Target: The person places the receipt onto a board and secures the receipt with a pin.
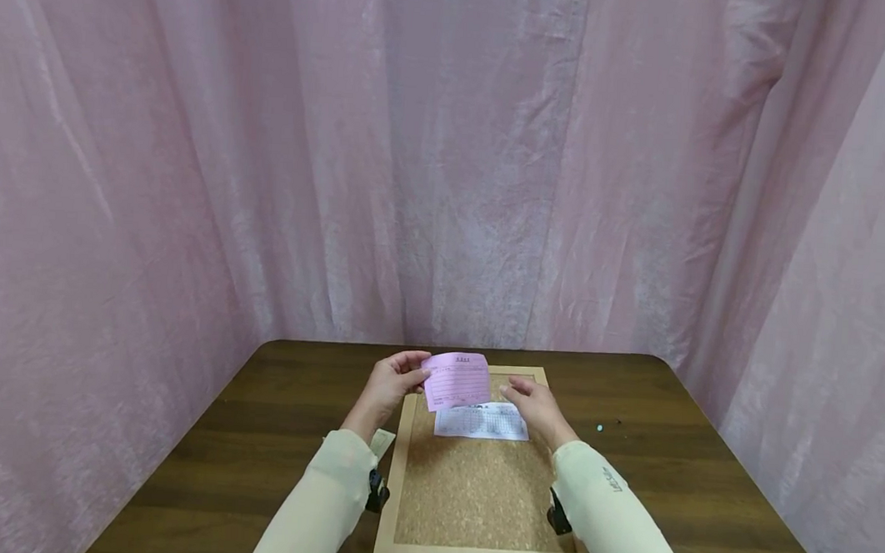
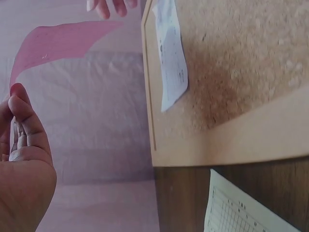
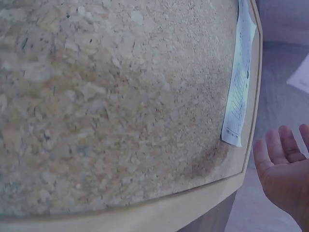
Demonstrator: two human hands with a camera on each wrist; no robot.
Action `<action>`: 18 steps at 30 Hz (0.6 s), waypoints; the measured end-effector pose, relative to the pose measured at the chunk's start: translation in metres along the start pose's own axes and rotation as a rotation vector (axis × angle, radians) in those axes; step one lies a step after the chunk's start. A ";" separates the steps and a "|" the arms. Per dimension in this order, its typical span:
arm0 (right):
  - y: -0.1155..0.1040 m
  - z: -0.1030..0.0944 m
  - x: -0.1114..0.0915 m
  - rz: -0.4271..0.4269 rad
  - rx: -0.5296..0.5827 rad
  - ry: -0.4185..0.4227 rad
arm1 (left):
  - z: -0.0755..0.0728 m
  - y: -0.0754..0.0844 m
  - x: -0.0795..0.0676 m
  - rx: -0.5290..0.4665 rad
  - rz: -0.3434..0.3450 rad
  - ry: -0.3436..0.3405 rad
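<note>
My left hand pinches a pink printed slip by its left edge, thumb on the near side. The slip is raised above the far part of a wood-framed cork board, and it bends in the left wrist view. Below it a white printed sheet lies on the cork near the board's far end. My right hand hovers to the right of the slip, apart from it, fingers loosely bent with nothing between them. In the right wrist view its fingers are spread beyond the board's edge.
A pale green printed sheet lies on the dark wooden table, left of the board and partly behind my left forearm. Small bits, one of them a turquoise dot, sit on the table to the right. Pink curtains hang around the table.
</note>
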State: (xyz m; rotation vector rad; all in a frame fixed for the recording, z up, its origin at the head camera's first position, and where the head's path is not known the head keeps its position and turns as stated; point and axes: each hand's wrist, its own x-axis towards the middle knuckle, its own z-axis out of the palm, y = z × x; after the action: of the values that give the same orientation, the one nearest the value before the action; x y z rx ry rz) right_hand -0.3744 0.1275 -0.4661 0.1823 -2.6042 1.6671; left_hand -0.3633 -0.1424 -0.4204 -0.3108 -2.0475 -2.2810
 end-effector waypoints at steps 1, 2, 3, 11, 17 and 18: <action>0.000 0.001 0.001 0.006 0.015 0.000 | 0.002 0.000 0.000 0.003 0.004 -0.007; 0.001 0.001 0.001 0.011 0.028 -0.001 | 0.003 0.001 -0.001 0.005 0.007 -0.014; 0.002 0.002 0.002 0.013 0.046 -0.006 | 0.005 0.001 -0.001 0.007 0.010 -0.018; 0.002 0.006 0.003 0.105 0.177 -0.049 | 0.011 0.002 -0.003 -0.002 -0.008 -0.042; 0.001 0.009 0.002 0.107 0.173 -0.055 | 0.007 -0.003 -0.005 0.020 -0.024 -0.026; 0.001 0.009 0.002 0.107 0.164 -0.051 | 0.005 -0.004 -0.006 0.024 -0.028 -0.020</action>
State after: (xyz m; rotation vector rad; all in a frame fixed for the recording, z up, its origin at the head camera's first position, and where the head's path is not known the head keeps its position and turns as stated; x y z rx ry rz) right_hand -0.3763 0.1192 -0.4705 0.0935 -2.5539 1.9385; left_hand -0.3577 -0.1371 -0.4247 -0.3077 -2.1003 -2.2763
